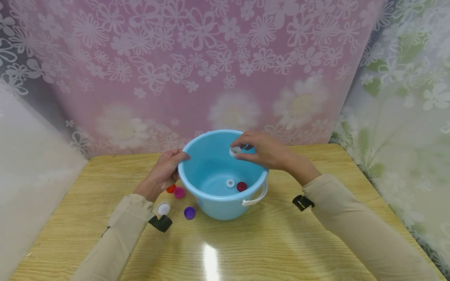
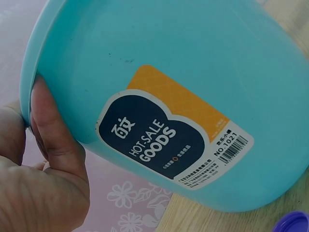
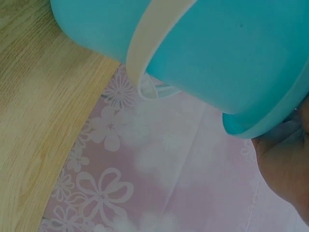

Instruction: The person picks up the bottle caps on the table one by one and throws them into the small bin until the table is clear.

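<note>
Blue bucket (image 1: 219, 206) between the hands (image 1: 166, 171) (image 1: 261, 151)

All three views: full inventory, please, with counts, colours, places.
Bucket: 1, light blue, on table
Handle: 1, white, bucket's side
Label: 1, navy, orange, white, bucket's outside
Outside caps: 4, orange, pink, white, purple, on table
Inside caps: 2, white, dark red, in bucket
Held cap: 1, white, in right hand
Table: 1, yellowish wood, foreground
Floral sheeting: count unclear, pink, white, green, around table
Wrist pieces: 2, black, cuffs
Sleeves: 2, beige, forearms
Left hand: 1, bare, bucket rim
Right hand: 1, bare, over bucket
</note>
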The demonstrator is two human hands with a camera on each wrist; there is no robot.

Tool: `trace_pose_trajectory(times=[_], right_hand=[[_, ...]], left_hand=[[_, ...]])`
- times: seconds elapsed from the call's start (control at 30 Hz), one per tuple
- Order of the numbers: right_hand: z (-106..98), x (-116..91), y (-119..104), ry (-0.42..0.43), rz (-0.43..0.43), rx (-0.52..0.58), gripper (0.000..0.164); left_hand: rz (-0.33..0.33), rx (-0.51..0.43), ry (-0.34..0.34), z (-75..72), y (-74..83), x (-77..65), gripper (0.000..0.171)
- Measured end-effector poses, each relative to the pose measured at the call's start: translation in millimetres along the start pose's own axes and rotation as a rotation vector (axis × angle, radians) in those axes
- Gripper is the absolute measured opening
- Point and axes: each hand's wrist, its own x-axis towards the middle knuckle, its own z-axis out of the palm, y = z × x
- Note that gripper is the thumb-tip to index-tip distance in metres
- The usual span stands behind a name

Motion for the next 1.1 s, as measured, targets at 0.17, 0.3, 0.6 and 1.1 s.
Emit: trace_pose_trajectory(times=[0.17, 0.3, 0.6, 1.1], right_hand=[[1.7, -1.6, 0.3, -0.002, -0.007, 0.025, 0.034], [2.1, -2.4, -0.2, 0.009, -0.01, 0.035, 0.035], [1.6, -4.0, 2.6, 0.044, 0.023, 0.118, 0.036], [-13.2, -16.6, 9.8, 0.325, 0.274, 0.158, 0.025]], left_hand=[[-0.005, 0.005, 0.002, 0.8, 0.3, 0.7, 0.013], [-0.007, 0.006, 0.001, 0.6, 0.6, 0.9, 0.014], [-0.007, 0.007, 0.002, 0.3, 0.3, 1.4, 0.014], [-0.005, 0.002, -0.005, -0.2, 0.0, 0.2, 0.013]])
